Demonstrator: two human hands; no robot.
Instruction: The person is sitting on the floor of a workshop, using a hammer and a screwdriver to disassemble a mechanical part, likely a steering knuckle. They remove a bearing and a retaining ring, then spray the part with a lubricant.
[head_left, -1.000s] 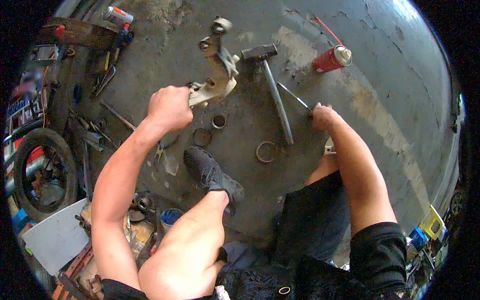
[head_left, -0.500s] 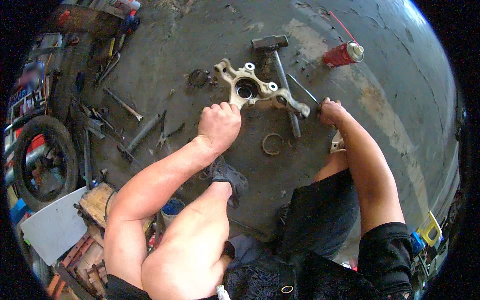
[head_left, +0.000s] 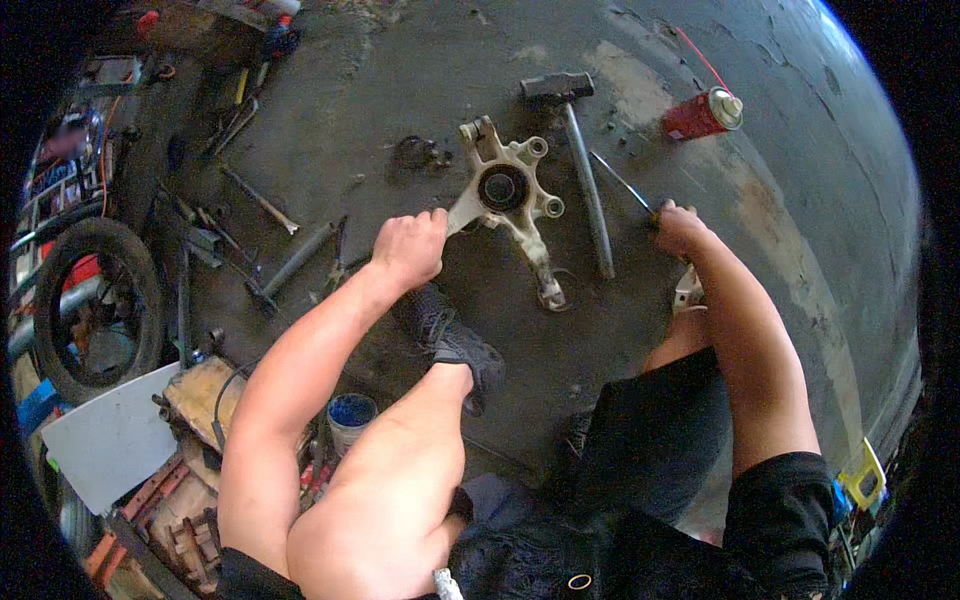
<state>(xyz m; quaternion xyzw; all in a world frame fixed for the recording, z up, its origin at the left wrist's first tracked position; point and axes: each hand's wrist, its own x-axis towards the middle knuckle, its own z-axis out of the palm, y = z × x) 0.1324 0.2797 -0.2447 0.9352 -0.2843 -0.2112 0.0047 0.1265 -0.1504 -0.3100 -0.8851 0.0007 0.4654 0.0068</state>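
Head: casting [head_left: 522, 228] perhaps hangs rightward of left grip [head_left: 412, 248].

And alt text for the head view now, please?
A person's left hand grips a branching, pale metal casting by one end, while the right hand holds a thin-shafted tool. A hammer lies on the dark floor between them, a red spray can nearby.
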